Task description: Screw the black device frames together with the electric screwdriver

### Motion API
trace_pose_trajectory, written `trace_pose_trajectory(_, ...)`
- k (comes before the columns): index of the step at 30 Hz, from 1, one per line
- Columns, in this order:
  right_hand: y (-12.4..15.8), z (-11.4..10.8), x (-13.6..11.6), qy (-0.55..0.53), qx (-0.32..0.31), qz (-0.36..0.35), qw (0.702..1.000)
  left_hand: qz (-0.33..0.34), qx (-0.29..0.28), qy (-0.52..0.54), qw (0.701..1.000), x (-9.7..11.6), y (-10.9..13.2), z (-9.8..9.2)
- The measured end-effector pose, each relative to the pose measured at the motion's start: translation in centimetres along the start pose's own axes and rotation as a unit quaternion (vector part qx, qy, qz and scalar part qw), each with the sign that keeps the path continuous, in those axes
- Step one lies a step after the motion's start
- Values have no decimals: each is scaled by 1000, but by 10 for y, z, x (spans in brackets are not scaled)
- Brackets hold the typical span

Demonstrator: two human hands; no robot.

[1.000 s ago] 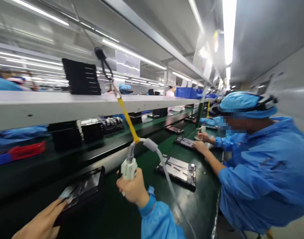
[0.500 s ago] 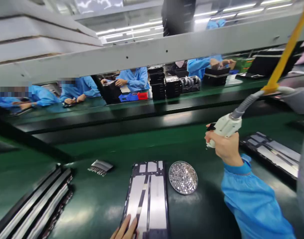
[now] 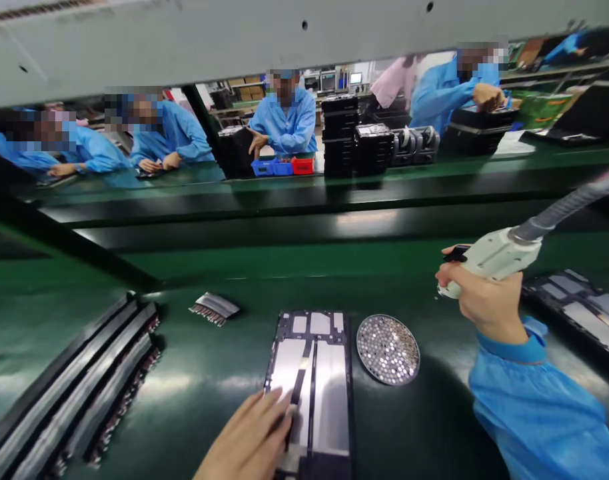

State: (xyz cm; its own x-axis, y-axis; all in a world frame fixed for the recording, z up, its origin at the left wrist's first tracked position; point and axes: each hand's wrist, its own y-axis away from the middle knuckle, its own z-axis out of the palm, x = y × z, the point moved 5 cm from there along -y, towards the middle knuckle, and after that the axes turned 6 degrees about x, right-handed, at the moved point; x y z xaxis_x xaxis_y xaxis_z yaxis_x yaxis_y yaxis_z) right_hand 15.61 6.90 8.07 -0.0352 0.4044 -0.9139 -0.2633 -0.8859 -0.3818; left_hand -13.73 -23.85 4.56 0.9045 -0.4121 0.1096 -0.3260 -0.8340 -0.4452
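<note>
- Grip: the right hand (image 3: 484, 300) is clenched around a cream plastic air gun (image 3: 494, 257), held up off the bench, with its grey hose (image 3: 564, 213) running to the upper right. The left hand (image 3: 244, 437) grasps nothing; its fingers (image 3: 269, 413) lie flat on the lower part of the panel.
- Panel: a black-framed panel (image 3: 329, 400) lies at lower centre, faced with silver sheets and crossed by a narrow black strip (image 3: 299, 387). It looks partly dressed, as far as can be judged (the part beneath the fingers is hidden).
- Beside it: a round metal dish of small shiny discs (image 3: 387, 350) sits just to the right and looks well filled, and a small bundle of foil-backed pieces (image 3: 214, 308) lies to the upper left.
- Farther out: long strip-edged panels (image 3: 74, 380) lie stacked at lower left, and another panel (image 3: 579, 310) lies at right, on the green bench mat (image 3: 199, 400).
- Top of the frame: co-workers in blue (image 3: 284, 120) sit across the line, near black stacked trays (image 3: 339, 137) and blue and red bins (image 3: 282, 167).
</note>
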Motion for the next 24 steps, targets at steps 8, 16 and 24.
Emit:
trace_pose_trajectory(8, 5, 9, -3, -6, -31, 9, 999, -237, 12, 264, 935, -80, -128, 41)
trace_pose_trajectory(16, 6, 10, 1, -5, -27, 24, 999, -257, -21, 327, 909, -89, -156, 101)
trace_pose_trajectory(24, 10, 12, 4, 36, -38, 41, 998, -97, -30, 309, 946, -75, -157, 119)
